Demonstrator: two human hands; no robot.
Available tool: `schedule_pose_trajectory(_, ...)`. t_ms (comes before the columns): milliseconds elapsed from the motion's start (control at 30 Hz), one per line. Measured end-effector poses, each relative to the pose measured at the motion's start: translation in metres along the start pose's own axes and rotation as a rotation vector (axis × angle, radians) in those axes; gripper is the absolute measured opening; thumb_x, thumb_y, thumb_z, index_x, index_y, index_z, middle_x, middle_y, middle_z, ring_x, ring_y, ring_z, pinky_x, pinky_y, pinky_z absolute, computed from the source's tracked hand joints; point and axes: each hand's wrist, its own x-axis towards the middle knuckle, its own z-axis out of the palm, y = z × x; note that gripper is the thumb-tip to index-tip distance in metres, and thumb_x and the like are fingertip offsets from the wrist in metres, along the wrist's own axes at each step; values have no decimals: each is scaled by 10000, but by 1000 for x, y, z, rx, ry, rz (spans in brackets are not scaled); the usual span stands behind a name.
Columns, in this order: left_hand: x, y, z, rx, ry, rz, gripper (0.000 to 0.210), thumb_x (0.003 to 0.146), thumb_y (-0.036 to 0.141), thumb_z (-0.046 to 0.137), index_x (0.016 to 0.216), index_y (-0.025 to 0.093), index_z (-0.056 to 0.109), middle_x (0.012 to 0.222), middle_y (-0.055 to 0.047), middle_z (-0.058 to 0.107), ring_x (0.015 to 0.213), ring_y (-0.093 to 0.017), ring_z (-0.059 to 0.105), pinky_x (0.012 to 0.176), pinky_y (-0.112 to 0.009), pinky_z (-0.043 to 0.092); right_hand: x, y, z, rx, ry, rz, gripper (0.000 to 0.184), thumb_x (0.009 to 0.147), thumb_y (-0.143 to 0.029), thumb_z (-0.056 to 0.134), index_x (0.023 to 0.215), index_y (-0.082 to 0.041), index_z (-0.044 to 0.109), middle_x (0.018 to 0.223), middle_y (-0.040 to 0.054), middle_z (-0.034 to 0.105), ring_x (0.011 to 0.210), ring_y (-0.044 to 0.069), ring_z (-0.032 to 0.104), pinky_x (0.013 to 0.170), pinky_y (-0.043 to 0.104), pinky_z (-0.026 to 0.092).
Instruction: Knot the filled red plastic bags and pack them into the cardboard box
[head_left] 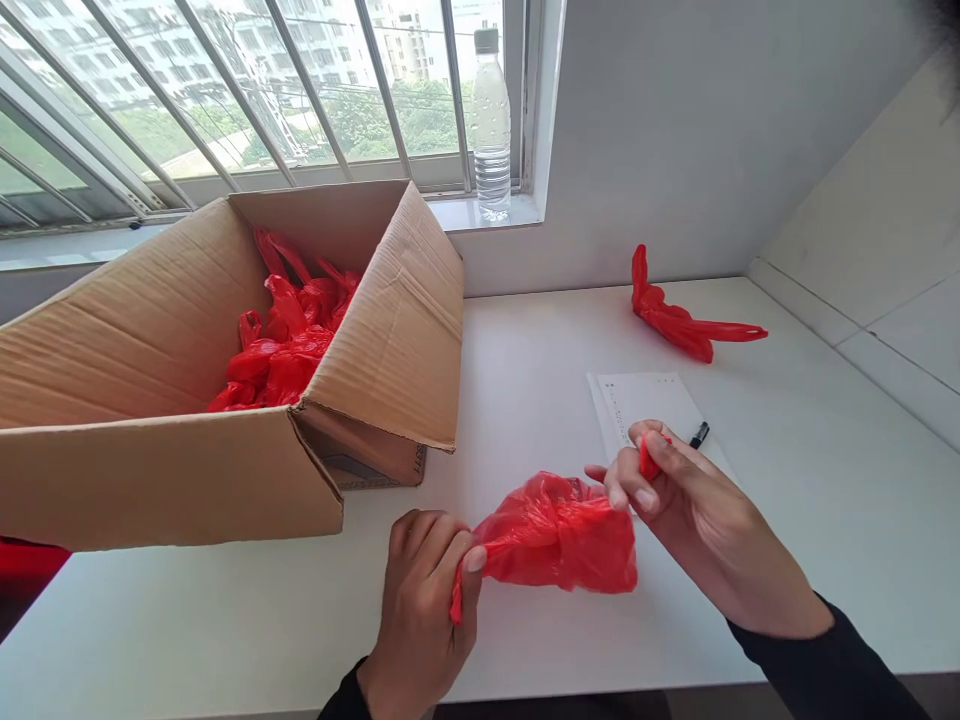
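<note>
A red plastic bag [562, 540] with something bundled inside is held just over the front of the white table. My left hand [431, 590] is closed round its gathered left end, and a bit of red plastic pokes out below the thumb. At the bag's right end, my right hand [686, 505] pinches a red end of plastic between thumb and fingers, with the lower fingers close against the bag. What the bag contains cannot be made out through the wrinkled plastic.
An open cardboard box [390, 300] with several red bags [289, 340] stands at left. Behind my right hand lie a printed paper sheet [645, 400] and a black pen [699, 435]. Another knotted red bag [679, 325] rests near the wall. A water bottle [492, 130] stands on the windowsill.
</note>
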Motion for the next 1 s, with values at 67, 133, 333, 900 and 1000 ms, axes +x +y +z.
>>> schedule_pose_trajectory(67,-8,-9,-3,35,-46,-16,255,997,33,398,815,184,493,786,-18,517,786,-186,439,797,-394,334,3,4,-6,-37,84,13,281,1053,-473,488,866,-263,494,682,-64,491,742,132,573,1090,376,449)
schedule_pose_trajectory(133,-16,-16,-7,18,-68,-36,240,1015,58,378,902,181,552,864,-34,546,844,-196,473,825,-401,348,2,10,-11,-140,159,11,245,1042,-504,497,956,-277,531,769,-42,598,890,159,626,1105,376,438)
schedule_pose_trajectory(333,-11,-9,2,-58,-49,-16,517,1089,343,181,1521,153,393,1576,-152,347,1482,-338,283,1178,-528,272,-21,50,6,-541,314,-138,241,1079,-491,384,1150,-315,532,1238,23,707,1268,217,590,1094,386,460)
schedule_pose_trajectory(900,-8,-12,48,174,-368,29,649,1037,202,407,1628,144,146,1696,-45,246,1578,-227,166,1277,-462,204,-23,144,-20,-1262,97,-500,224,1030,-149,403,1220,-214,501,1606,90,398,1521,261,292,1193,528,357)
schedule_pose_trajectory(1000,-14,-13,53,195,-380,65,676,1026,290,433,1620,104,170,1667,-71,302,1558,-263,242,1238,-488,319,-23,161,-43,-1306,87,-583,207,1036,-237,436,1206,-221,553,1537,110,495,1460,294,410,1112,521,463)
